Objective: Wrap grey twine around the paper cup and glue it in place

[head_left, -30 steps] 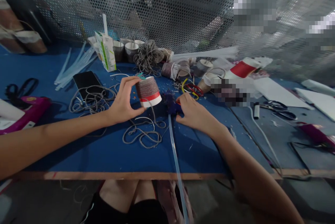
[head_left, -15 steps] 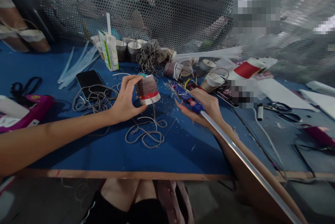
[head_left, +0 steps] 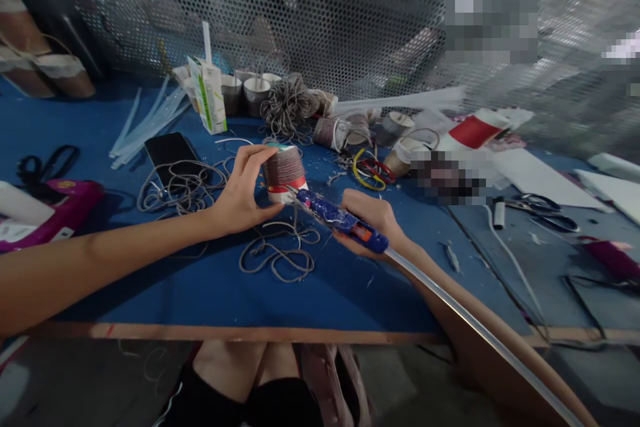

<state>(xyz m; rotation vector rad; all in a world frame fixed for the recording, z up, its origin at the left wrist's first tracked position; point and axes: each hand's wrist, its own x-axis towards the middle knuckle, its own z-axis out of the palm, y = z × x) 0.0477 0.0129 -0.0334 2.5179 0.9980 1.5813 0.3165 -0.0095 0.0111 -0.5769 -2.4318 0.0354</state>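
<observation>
Thumb and fingers of my left hand (head_left: 247,190) grip a paper cup (head_left: 285,170) at its two ends. Grey-brown cord is wound round most of the cup, and a red and white band shows beside it. My right hand (head_left: 373,220) is wrapped round a blue glue gun (head_left: 340,217), with a long clear glue stick (head_left: 450,304) running out of its back. The gun's nozzle is at the red and white part of the cup; whether it touches cannot be made out. Loose grey cord (head_left: 280,257) lies on the table below the cup.
A black phone (head_left: 173,150) lies under tangled cord at the left, near glue sticks (head_left: 150,124) and a green-white carton (head_left: 210,97). Behind are a cord bundle (head_left: 290,107) and cord-wrapped cups. Scissors (head_left: 545,210) lie at the right. The table's wooden edge (head_left: 240,334) runs in front.
My right hand has brought the glue gun left and down to the cup, uncovering the yellow and red loops behind. My left hand and the cup have barely moved.
</observation>
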